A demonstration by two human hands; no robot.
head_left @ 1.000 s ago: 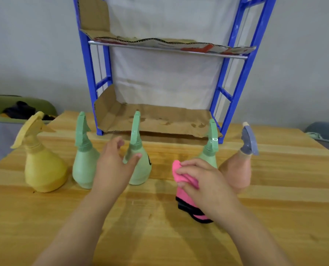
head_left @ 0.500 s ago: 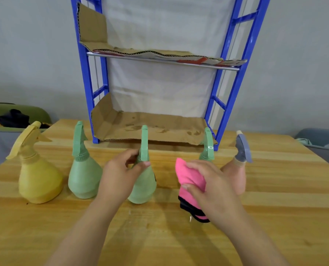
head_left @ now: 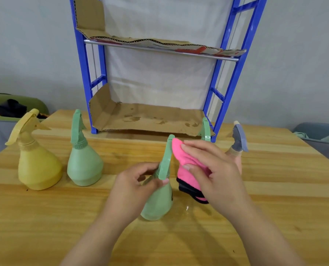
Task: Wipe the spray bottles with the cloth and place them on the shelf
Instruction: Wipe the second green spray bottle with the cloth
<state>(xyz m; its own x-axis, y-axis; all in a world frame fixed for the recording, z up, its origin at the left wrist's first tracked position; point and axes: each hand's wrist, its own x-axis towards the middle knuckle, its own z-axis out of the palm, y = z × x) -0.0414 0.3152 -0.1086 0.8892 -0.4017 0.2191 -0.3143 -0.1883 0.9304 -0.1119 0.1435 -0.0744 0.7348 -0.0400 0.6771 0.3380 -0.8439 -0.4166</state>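
My left hand (head_left: 134, 186) grips a green spray bottle (head_left: 157, 202) by its neck, tilted toward me above the wooden table (head_left: 44, 217). My right hand (head_left: 211, 173) holds a pink cloth (head_left: 186, 166) with a black edge against the bottle's trigger head. A yellow bottle (head_left: 37, 162) and a second green bottle (head_left: 83, 160) stand at the left. Behind my right hand a third green bottle (head_left: 205, 131) shows only its head, beside a peach bottle with a grey head (head_left: 238, 143). The blue shelf (head_left: 219, 98) with cardboard liners stands at the back.
The shelf's lower cardboard level (head_left: 150, 120) holds nothing, and the upper level (head_left: 159, 45) is lined with cardboard too. A green bin (head_left: 16, 106) sits off the table's left corner, a grey one (head_left: 317, 135) off the right.
My left hand closed on the middle green bottle and pulled it toward me, tilting it. My right hand lifted the pink cloth up against the bottle's head.
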